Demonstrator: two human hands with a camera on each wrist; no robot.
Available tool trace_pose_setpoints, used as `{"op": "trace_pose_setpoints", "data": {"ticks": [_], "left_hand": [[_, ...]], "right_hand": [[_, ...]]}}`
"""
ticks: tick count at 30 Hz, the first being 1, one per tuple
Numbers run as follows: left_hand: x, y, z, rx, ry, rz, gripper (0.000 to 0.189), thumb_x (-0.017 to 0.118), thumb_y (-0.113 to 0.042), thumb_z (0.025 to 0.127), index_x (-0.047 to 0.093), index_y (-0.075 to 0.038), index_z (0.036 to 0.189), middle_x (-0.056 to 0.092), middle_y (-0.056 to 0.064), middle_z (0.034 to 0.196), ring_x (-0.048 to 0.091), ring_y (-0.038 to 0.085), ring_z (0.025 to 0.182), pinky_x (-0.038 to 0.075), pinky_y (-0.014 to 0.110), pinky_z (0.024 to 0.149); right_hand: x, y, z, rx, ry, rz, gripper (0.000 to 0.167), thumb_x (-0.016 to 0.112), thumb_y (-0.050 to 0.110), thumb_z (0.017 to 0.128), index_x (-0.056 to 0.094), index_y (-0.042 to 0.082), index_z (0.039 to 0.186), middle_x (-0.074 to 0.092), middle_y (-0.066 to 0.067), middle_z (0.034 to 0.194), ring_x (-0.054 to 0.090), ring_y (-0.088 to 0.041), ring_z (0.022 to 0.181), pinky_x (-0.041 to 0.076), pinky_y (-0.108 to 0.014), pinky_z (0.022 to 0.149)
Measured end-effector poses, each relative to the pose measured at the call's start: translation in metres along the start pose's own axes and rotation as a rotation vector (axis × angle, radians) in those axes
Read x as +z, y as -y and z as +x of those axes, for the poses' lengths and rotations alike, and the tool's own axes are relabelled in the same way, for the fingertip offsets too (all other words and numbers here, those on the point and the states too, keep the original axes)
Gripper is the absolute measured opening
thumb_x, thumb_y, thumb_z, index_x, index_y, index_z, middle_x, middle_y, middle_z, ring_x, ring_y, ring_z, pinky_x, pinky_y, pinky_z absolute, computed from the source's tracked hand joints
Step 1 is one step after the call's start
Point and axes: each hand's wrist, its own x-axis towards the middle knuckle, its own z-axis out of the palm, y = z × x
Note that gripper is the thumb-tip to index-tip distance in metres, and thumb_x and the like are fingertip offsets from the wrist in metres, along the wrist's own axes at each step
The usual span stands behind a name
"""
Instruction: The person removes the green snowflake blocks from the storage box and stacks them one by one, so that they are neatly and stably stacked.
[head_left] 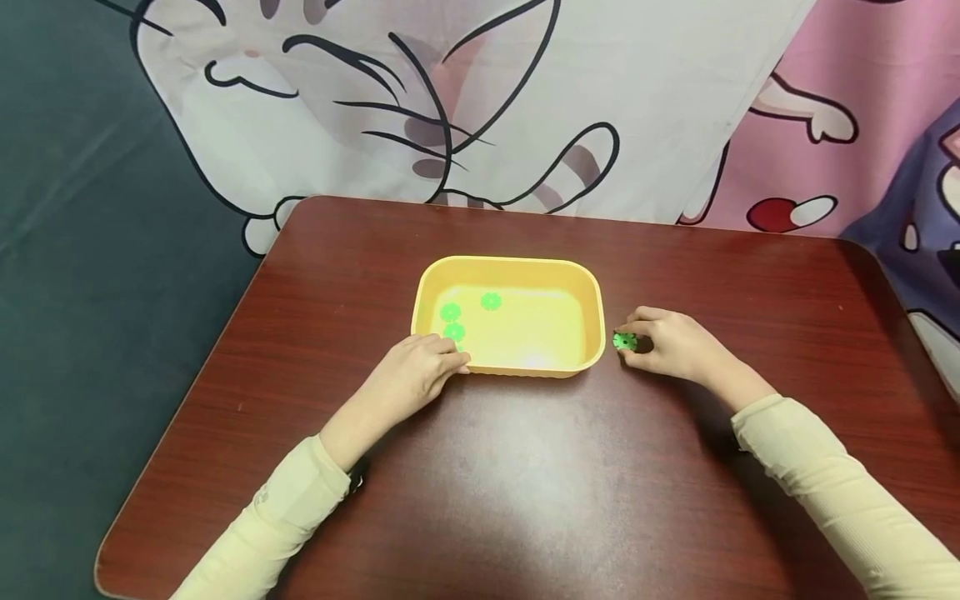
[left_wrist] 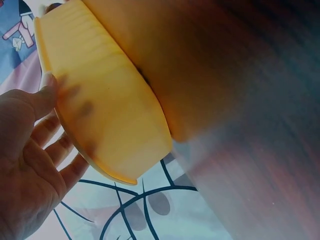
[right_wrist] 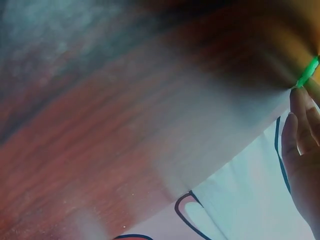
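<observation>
We see the right grip (head_left: pixel 667 343) narrow, pinching a green disc (head_left: pixel 624 342) between thumb and fingers, just beside the right end of the yellow tray (head_left: pixel 543 333); whether the disc touches the surface (head_left: pixel 525 492), we cannot tell. The left grip (head_left: pixel 415 375) holds the tray's wall near its near left corner, though the fingertips are partly hidden from us. Three loose discs (head_left: pixel 491 302) lie in the tray's left half, and a sliver of green by the left fingers may be another. We judge that so small a disc wants a light pinch at its notched edge, knuckles clear of the tray's wall, while gentle, even pressure at the left should prevent the tray from sliding or tipping.
</observation>
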Motion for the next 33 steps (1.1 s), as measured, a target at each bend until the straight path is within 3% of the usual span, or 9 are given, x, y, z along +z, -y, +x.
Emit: {"op": "trace_pose_setpoints", "data": {"ticks": [11,15,20,24,30,33], "left_hand": [[0.000,-0.002,-0.004,0.013,-0.012,-0.015,0.008,0.071,-0.016,0.083,0.073,-0.012,0.090,0.062,-0.005,0.075,0.059,0.014,0.072,0.049,0.028,0.070],[0.001,-0.001,-0.003,0.018,-0.022,-0.009,0.010,0.072,-0.016,0.083,0.073,-0.012,0.091,0.062,-0.004,0.076,0.060,0.014,0.074,0.049,0.028,0.072],[0.000,0.000,-0.003,0.028,-0.046,-0.010,0.009,0.074,-0.017,0.081,0.073,-0.012,0.089,0.061,-0.004,0.074,0.059,0.014,0.071,0.049,0.029,0.069],[0.000,0.000,-0.006,0.033,-0.056,-0.015,0.009,0.075,-0.017,0.080,0.072,-0.012,0.087,0.059,-0.004,0.071,0.059,0.014,0.069,0.048,0.029,0.066],[0.002,0.001,-0.005,0.038,-0.068,-0.024,0.010,0.075,-0.018,0.080,0.072,-0.012,0.087,0.059,-0.003,0.071,0.059,0.014,0.069,0.049,0.029,0.067],[0.001,0.002,-0.002,0.045,-0.074,-0.028,0.010,0.075,-0.017,0.079,0.073,-0.012,0.087,0.060,-0.003,0.072,0.060,0.014,0.070,0.050,0.029,0.069]], "right_hand": [[-0.002,0.000,-0.004,0.034,0.059,0.026,0.029,0.072,0.026,0.076,0.072,0.007,0.097,0.061,0.002,0.089,0.057,-0.009,0.073,0.049,-0.030,0.063],[-0.006,0.001,-0.004,0.058,0.058,0.009,0.034,0.073,0.026,0.076,0.070,0.009,0.105,0.057,0.003,0.084,0.052,-0.008,0.067,0.046,-0.027,0.058],[-0.011,0.002,-0.006,0.090,-0.010,-0.023,0.048,0.075,0.032,0.075,0.065,0.011,0.116,0.052,0.004,0.080,0.049,-0.008,0.063,0.043,-0.027,0.056],[-0.014,0.006,-0.008,0.105,-0.071,0.004,0.049,0.077,0.031,0.075,0.064,0.010,0.118,0.057,0.002,0.087,0.054,-0.010,0.066,0.046,-0.028,0.058],[-0.024,0.011,0.000,0.109,-0.184,0.129,0.044,0.077,0.019,0.076,0.065,0.008,0.116,0.063,-0.005,0.097,0.061,-0.017,0.081,0.052,-0.034,0.065],[-0.030,0.016,0.010,0.096,-0.237,0.207,0.041,0.076,0.013,0.076,0.066,0.009,0.115,0.064,-0.004,0.097,0.062,-0.015,0.084,0.054,-0.030,0.065]]}}
